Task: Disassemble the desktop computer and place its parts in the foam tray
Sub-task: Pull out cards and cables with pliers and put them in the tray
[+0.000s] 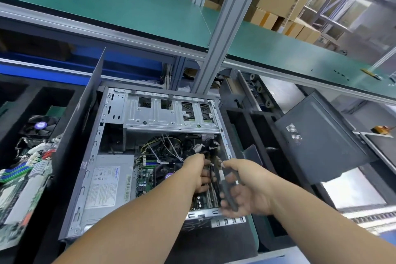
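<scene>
Left hand (199, 174) grips thin black cables (211, 172) inside open grey steel computer case (90, 156); right hand (244, 188), at 3 o'clock, clasps a black-handled tool (228, 194). Cables judged limp, light; green motherboard (143, 173) fragile, so pull by the connector

One open grey metal desktop computer case (150, 156) lies on the worktop, and inside it sit one silver boxed power supply (109, 184) and one green motherboard (147, 176). Two bare hands reach into the case, the left one (197, 173) and the right one (246, 188), the right holding one black-handled tool (228, 193). Left of the case are one black foam tray (12, 96), one loose green circuit board (21, 188) and one black cooling fan (40, 125); right of it stands one dark grey side panel (321, 141).
</scene>
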